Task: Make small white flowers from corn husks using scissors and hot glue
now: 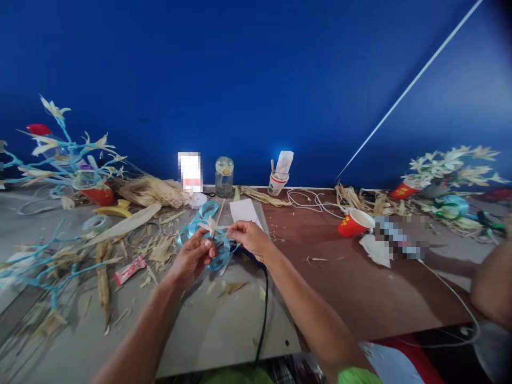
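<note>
My left hand [195, 254] is closed, its thumb and fingers pinching a small pale corn-husk flower [212, 226] by its base. Close on its right, my right hand [250, 238] pinches the end of a thin pale strip that reaches toward the flower; whether it is husk or ribbon is unclear. Shiny blue ribbon [199, 217] lies in loops behind and below the flower, partly hidden by my left fingers. A white sheet [244, 211] lies on the table just beyond my right hand.
Blue branches with husk flowers [69, 146] stand at left, near dried husks [150, 191] and a candy wrapper [130, 270]. At the back are a glass jar [224, 178] and paper cup [277, 184]. A red cup [355, 223] tilts at right, near another person's arm [493, 282].
</note>
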`<state>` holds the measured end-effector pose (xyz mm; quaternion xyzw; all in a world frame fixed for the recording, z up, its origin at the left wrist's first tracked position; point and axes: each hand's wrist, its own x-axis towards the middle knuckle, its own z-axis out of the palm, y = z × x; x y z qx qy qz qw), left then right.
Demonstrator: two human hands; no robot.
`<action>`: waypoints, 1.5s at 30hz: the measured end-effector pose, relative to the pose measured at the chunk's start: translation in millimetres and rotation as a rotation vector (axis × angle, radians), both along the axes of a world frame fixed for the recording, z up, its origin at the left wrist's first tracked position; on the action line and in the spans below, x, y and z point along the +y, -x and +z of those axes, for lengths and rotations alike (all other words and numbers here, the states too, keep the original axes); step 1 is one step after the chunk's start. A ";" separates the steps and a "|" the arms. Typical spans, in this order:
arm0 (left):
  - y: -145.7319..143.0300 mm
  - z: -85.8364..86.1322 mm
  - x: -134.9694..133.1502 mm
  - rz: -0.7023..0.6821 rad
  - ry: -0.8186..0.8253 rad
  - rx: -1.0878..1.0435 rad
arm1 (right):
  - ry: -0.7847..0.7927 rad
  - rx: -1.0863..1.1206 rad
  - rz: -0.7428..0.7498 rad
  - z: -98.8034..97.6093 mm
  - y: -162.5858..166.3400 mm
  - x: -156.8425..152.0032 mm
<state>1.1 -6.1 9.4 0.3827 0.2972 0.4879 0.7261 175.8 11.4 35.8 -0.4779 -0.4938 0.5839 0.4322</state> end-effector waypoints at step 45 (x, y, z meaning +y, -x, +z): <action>-7.6 -2.8 4.7 0.258 0.089 0.055 | -0.189 -1.329 0.004 3.8 -27.3 -38.5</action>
